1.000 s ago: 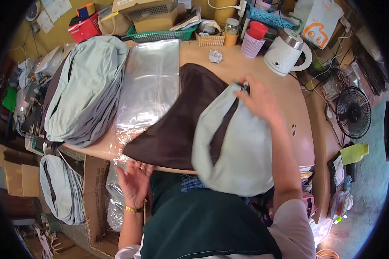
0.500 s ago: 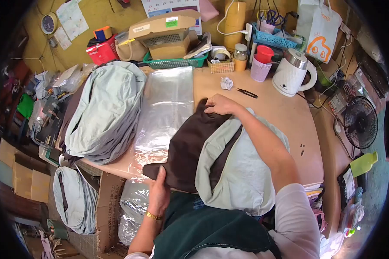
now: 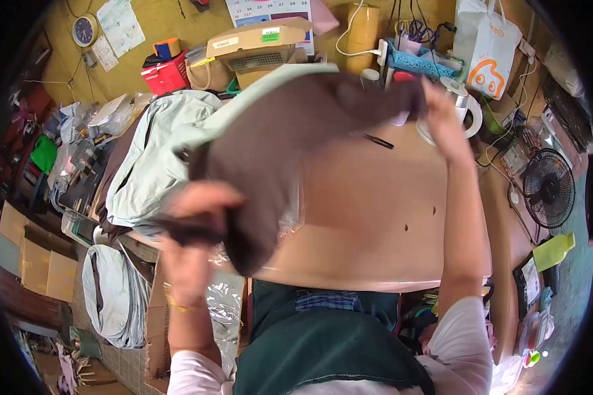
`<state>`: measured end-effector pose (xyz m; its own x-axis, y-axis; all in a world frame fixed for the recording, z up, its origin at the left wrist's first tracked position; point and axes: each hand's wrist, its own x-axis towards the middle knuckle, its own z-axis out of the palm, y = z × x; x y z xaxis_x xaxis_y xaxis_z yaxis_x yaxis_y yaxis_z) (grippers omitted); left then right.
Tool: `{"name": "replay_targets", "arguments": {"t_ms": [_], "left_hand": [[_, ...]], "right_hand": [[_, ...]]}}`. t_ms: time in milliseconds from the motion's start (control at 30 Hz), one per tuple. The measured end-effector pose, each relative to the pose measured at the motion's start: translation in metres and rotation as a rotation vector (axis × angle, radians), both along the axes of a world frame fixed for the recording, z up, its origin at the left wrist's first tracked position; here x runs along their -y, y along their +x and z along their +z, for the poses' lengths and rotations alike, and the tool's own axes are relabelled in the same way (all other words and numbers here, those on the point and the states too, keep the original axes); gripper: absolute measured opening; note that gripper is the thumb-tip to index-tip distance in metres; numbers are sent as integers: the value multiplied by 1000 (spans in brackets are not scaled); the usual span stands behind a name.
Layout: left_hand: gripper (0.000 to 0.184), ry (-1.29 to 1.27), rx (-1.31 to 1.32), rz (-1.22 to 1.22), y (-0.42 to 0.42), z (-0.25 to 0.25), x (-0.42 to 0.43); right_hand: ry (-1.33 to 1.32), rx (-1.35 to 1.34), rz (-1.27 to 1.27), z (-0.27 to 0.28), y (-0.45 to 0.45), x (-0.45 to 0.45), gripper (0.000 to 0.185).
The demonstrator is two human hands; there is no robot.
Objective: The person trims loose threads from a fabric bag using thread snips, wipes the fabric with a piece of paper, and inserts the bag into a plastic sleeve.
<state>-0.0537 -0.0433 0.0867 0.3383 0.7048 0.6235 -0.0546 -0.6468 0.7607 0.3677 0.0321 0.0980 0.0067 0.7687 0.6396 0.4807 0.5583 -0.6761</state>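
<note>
Both hands hold a dark brown cloth piece [image 3: 277,131] stretched in the air above the table, blurred by motion. Its pale grey-green side shows along the upper edge. At the lower left end, my left hand [image 3: 197,230] is closed on the cloth, its fingers smeared. My right hand [image 3: 441,118] grips the upper right end, in front of the white kettle [image 3: 456,95]. Behind the cloth on the left lies a pile of pale grey-green fabric pieces [image 3: 148,158]. The clear plastic sheets are mostly covered by the brown cloth.
Black snips [image 3: 379,141] lie on the tan table [image 3: 375,217]. Along the back are a cardboard box [image 3: 260,39], a blue basket [image 3: 428,62] and a paper bag [image 3: 494,56]. A black fan [image 3: 548,187] stands right. More folded fabric [image 3: 115,296] sits at lower left.
The brown and grey cloth has been lifted from the table's front edge and swung up and left. My right hand has moved right and up, my left hand to the left.
</note>
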Motion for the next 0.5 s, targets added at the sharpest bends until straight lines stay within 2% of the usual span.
{"name": "replay_targets", "arguments": {"t_ms": [33, 67, 100, 167, 200, 233, 267, 300, 333, 367, 400, 433, 467, 500], "left_hand": [[41, 42, -277, 59, 2, -15, 4], [41, 75, -400, 167, 18, -35, 14], [41, 68, -472, 109, 28, -58, 19], [43, 53, -546, 53, 28, -106, 25], [43, -9, -728, -9, 24, -130, 28], [42, -71, -907, -72, 23, -143, 29], [42, -74, -907, -69, 28, -144, 30], [38, -130, -695, -21, 37, -145, 31], [33, -182, -485, 26, 48, -146, 32], [30, -150, -398, -11, 60, -151, 32], [21, -198, -408, -33, 75, -161, 35], [22, -306, -471, -97, 95, -154, 43], [30, -414, -533, -163, 108, -146, 48], [41, -444, -647, -416, 110, -146, 44]], "right_hand": [[-70, 24, -31, -35, -3, 17, 37], [-140, 51, -61, -70, -5, 35, 40], [-224, 92, -153, -102, -12, 52, 33], [-631, -110, -22, -164, 6, 76, 27], [-584, -173, 24, -199, 14, 84, 23], [-535, -236, 70, -223, 18, 94, 28], [-606, -719, 34, -213, -5, 111, 29], [-657, -1207, -9, -200, -29, 130, 37], [-693, -1209, 72, -221, -31, 151, 49], [-730, -1211, 156, -242, -32, 167, 65], [-531, -787, 430, -248, -49, 168, 87], [-515, -598, 468, -213, -85, 173, 91], [-485, -73, 313, -181, -102, 173, 82], [-484, 45, 194, -186, -112, 175, 71]]}}
